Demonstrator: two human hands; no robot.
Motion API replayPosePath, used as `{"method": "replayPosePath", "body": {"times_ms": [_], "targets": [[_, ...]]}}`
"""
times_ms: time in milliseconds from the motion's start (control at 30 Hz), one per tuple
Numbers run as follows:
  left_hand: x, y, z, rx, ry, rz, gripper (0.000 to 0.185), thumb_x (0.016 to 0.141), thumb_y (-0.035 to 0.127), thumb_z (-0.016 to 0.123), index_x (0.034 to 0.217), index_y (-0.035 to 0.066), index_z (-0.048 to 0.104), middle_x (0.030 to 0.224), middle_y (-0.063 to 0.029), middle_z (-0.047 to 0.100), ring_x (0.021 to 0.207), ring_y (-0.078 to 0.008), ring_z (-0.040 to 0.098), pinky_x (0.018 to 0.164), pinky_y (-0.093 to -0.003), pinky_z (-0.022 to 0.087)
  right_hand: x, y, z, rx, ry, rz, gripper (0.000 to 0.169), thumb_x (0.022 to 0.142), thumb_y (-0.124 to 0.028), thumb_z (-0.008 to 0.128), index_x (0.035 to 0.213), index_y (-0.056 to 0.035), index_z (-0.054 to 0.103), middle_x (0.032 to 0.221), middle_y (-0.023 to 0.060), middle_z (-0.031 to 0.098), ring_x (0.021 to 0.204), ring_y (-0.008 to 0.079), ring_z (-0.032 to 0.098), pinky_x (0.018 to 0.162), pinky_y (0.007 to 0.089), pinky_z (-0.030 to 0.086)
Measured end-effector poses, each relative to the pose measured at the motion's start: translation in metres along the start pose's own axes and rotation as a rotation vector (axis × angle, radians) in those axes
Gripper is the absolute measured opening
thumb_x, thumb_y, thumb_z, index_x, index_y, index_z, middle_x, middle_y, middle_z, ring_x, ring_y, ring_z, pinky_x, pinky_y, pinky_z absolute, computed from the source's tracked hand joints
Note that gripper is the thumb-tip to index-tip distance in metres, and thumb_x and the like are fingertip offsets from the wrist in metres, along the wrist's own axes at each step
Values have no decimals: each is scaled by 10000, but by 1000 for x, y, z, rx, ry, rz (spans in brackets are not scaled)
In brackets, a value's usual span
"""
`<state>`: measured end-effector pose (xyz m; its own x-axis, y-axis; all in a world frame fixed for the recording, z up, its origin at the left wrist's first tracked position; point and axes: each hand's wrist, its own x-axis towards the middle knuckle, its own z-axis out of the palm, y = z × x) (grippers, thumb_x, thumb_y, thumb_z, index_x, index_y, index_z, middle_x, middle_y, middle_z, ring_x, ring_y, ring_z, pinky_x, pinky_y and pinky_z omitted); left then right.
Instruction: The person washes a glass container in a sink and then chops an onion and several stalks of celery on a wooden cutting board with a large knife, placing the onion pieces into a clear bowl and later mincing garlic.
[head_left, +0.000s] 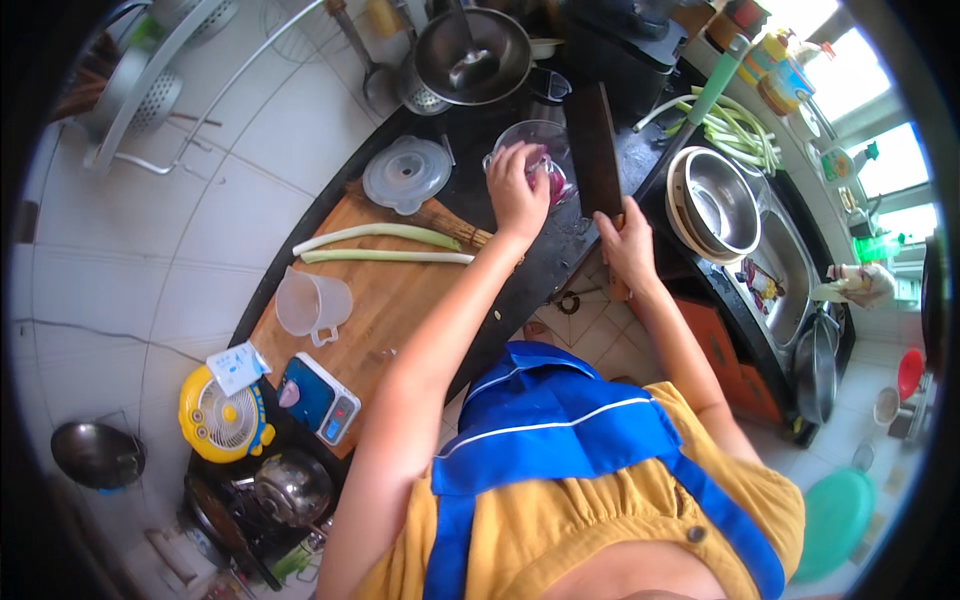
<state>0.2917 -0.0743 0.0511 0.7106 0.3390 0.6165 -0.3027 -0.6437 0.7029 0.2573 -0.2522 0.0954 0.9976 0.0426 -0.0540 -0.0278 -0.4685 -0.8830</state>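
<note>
My left hand (520, 187) reaches over a clear glass bowl (532, 131) with pieces of red onion (557, 184) in it. Its fingers are curled at the bowl, and whether they grip a piece cannot be told. In my right hand (628, 244) is the wooden handle of a cleaver (594, 150), whose broad dark blade stands up beside the bowl. Two pale green-white stalks (382, 256) lie on the wooden cutting board (360, 300) to the left, near a translucent lid (407, 175). A plastic measuring jug (311, 301) and a kitchen scale (319, 399) stand on the same board.
Past the bowl stands a frying pan (472, 56) with a ladle. At the right are stacked metal bowls (720, 202), green stalks (739, 135), a green-handled utensil (718, 82) and the sink (791, 285). A yellow fan (225, 416) and a metal pot (292, 487) are at lower left.
</note>
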Motion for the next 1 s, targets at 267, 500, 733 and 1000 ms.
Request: {"method": "replayPosePath", "body": {"times_ms": [267,500,733,1000], "targets": [[-163,4,-223,158,-97,-590,176,849,201,677,793,38,643,764,-99,657,705,-249,623,644,-357,472,-46,7,-34,49,-141,-149,236,920,-133,608,1132,-39,563,575,-21,501,434,49,441,390,205,314],[-265,-84,-436,1070,442,-832,358,736,7,651,1076,51,548,1070,-162,561,1015,-342,536,864,-454,427,-71,-11,13,-142,-517,-233,184,908,-131,629,1011,-10,536,521,-10,462,395,51,426,360,221,295],[-262,-125,-489,928,-25,-1049,505,735,80,752,1195,187,573,1140,-141,587,1107,-356,545,952,-417,443,-89,-37,56,-421,-721,-401,231,855,-129,668,895,9,487,513,89,426,465,130,343,437,291,326],[-262,-116,-445,600,160,-814,246,803,160,712,973,33,587,891,-186,651,861,-352,641,761,-390,501,-115,-30,46,-463,-622,-309,251,833,-144,685,916,4,500,552,126,458,464,216,403,461,332,372]]}}
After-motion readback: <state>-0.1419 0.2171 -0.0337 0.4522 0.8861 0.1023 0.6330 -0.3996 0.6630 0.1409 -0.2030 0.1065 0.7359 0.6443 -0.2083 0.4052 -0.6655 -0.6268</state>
